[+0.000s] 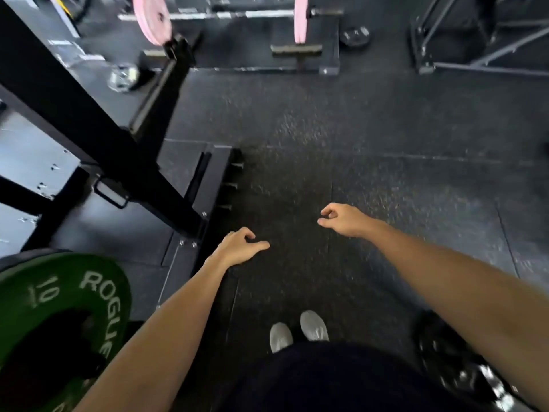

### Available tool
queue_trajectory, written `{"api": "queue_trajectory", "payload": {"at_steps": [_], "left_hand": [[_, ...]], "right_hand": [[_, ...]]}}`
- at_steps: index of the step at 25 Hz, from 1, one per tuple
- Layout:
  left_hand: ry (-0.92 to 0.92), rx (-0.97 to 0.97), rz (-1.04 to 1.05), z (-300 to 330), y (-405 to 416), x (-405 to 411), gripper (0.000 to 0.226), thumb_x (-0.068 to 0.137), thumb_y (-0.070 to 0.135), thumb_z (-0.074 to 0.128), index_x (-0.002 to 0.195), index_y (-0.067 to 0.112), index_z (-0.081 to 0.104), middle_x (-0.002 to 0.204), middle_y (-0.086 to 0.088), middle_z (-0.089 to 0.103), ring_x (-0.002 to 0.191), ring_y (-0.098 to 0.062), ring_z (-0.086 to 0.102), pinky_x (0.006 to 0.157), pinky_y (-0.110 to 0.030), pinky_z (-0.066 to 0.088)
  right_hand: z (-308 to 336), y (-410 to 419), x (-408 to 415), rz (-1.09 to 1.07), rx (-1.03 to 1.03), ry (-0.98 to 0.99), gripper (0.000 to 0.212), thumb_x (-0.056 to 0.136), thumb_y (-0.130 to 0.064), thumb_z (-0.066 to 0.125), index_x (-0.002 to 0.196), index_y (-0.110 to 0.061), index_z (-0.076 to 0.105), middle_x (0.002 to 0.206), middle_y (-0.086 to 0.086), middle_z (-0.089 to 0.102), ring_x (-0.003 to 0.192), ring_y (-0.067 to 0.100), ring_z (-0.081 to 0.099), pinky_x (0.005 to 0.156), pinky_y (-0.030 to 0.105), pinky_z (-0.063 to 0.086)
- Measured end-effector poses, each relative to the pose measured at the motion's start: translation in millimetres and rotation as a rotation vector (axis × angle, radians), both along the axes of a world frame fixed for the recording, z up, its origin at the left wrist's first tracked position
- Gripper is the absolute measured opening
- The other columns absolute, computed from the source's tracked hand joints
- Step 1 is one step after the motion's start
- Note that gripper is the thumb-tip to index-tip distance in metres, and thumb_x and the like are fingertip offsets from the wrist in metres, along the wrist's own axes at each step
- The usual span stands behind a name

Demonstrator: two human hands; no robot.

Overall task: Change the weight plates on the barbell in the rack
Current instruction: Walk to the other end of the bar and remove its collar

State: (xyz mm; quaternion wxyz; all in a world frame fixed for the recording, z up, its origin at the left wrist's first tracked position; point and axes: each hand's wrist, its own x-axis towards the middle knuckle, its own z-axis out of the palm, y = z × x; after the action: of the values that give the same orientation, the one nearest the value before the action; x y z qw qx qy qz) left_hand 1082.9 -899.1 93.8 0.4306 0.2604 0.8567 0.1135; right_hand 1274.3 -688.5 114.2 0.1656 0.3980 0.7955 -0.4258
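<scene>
Weight plates show in two places in the head view: a green round rubber plate marked "ROGUE" and "10" fills the lower left corner, beside the foot of the black steel rack, with a black hub at its centre. What it is mounted on cannot be told. Far off at the top, two pale pink round plates sit on a silver barbell resting on low black stands.

Both bare arms reach forward over the dark speckled rubber floor. The left hand hangs palm down with fingers loosely curled and the thumb stretched out, holding nothing. The right hand is likewise empty, fingers curled loosely with the forefinger tip near the thumb. Two grey shoes stand side by side below, and a black iron plate lies flat near the far stands.
</scene>
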Motion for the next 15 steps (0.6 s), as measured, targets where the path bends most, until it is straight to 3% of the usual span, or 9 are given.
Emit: {"api": "queue_trajectory", "payload": {"at_steps": [7,11,15], "left_hand": [[-0.199,-0.161,-0.122,-74.7,-49.7,65.3,0.07,0.074,0.067,0.065,0.126,0.023,0.052,0.125,-0.004,0.057,0.111,-0.021,0.056,0.096,-0.037,0.046],[-0.269,-0.23,-0.203,-98.6,-74.5,95.7,0.065,0.082,0.06,0.064,0.13,0.018,0.051,0.135,-0.005,0.053,0.122,-0.023,0.05,0.09,-0.031,0.04],[-0.301,-0.284,-0.311,-113.2,-74.0,108.2,0.058,0.086,0.056,0.061,0.128,0.017,0.053,0.134,-0.003,0.055,0.12,-0.022,0.052,0.087,-0.029,0.039]], "right_hand": [[-81.4,-74.4,76.5,-0.032,-0.128,-0.219,0.048,0.093,-0.043,0.056,0.132,-0.016,0.05,0.133,0.006,0.055,0.118,0.024,0.054,0.097,0.035,0.043],[-114.0,-118.8,111.6,-0.049,-0.195,-0.323,0.05,0.092,-0.043,0.057,0.134,-0.016,0.048,0.135,0.007,0.053,0.12,0.025,0.053,0.097,0.034,0.042],[-126.1,-139.0,129.5,-0.043,-0.2,-0.372,0.051,0.092,-0.042,0.056,0.134,-0.015,0.048,0.136,0.008,0.054,0.122,0.026,0.052,0.102,0.038,0.042]]}}
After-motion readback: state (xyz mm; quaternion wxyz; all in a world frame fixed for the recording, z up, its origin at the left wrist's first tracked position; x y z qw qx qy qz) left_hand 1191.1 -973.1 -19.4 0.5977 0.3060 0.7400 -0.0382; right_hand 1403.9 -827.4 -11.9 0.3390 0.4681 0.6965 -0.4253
